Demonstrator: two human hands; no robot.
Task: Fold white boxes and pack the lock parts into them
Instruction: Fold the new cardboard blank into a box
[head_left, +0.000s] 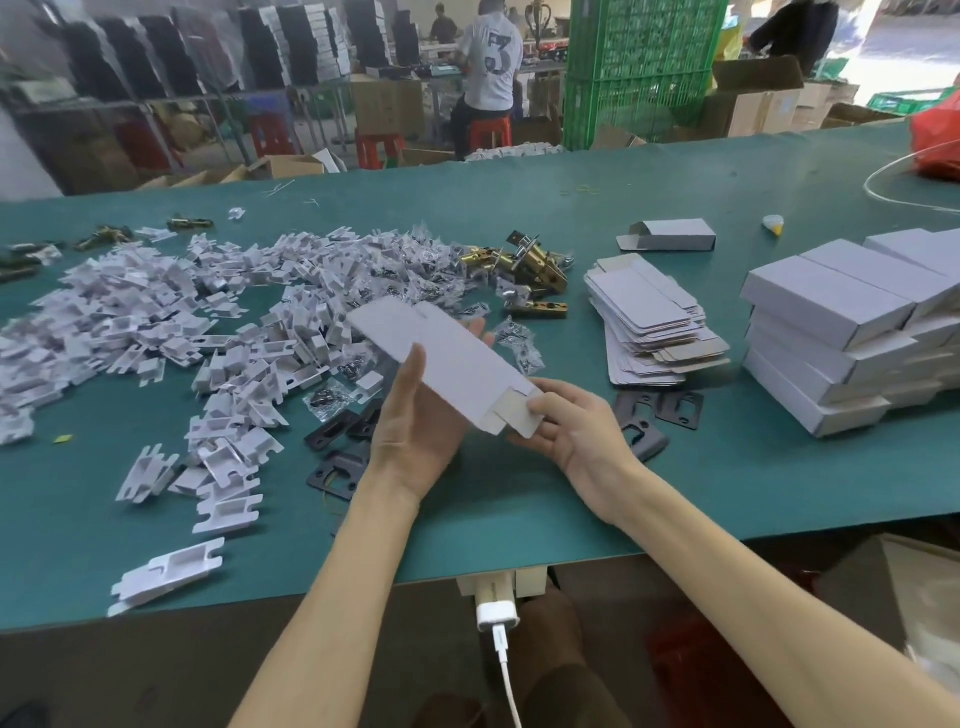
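Below the near edge of a green table (727, 467) in a crowded workshop, a white charger (497, 613) is seen. Over the table a flat box (441, 353) is held tilted, gripped along its side by the left hand (415, 431), its near flap pinched by the right hand (576, 421). Right of the box, blanks (649, 322) are stacked; left of it, inserts (182, 312) are heaped. Bare green is left just in front of the box.

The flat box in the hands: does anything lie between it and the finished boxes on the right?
Between the held box and that stack lie a pile of unfolded boxes and black strike plates, both low.
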